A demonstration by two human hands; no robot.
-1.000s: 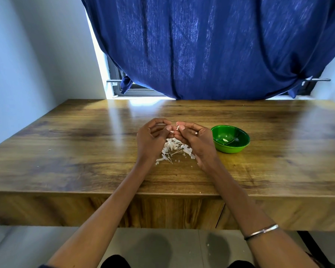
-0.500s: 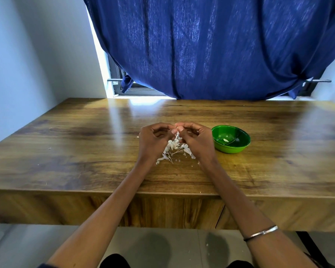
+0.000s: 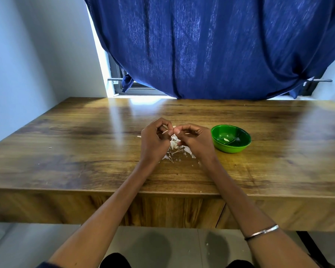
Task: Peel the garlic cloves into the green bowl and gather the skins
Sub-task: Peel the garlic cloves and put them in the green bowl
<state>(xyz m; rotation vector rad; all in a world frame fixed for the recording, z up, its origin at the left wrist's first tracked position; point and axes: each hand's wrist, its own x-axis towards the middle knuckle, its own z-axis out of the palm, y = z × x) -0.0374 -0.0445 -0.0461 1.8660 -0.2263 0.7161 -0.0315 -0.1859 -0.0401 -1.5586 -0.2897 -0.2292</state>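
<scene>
Together, curled fingertips of left hand and right hand pinching a small garlic clove, white skins heaped just beneath on wooden table, green bowl just right, one peeled clove inside.

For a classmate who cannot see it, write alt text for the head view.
Two bare hands, left hand and right hand, pinch a small pale garlic clove together above a pile of white papery garlic skins on a glossy wooden table. A round green plastic bowl sits just right of them.
</scene>
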